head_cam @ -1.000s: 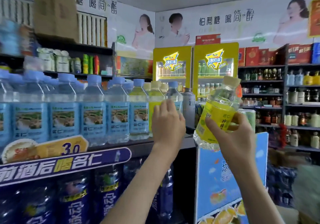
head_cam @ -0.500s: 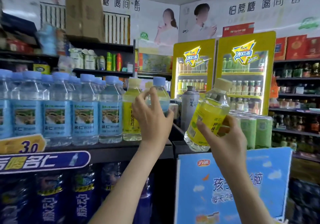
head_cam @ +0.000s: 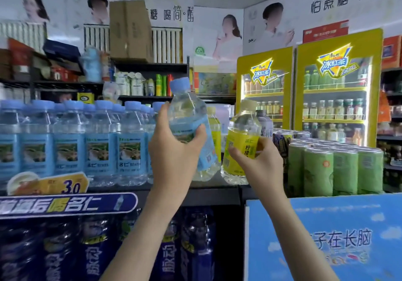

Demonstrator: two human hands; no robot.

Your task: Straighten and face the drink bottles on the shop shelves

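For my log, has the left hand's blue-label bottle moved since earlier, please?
Yes: the blue-label bottle rose and tilted, its cap now above the shelved row.

The left hand (head_cam: 171,152) covers much of the blue bottle (head_cam: 187,111) label — the right hand (head_cam: 258,165) hides some of the yellow bottle (head_cam: 243,137) label. Dark bottles (head_cam: 91,254) below look blurry — cut off.

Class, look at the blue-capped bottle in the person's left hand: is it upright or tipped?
Tipped. The blue-capped bottle leans, cap toward the upper left and base lower right, gripped by the left hand.
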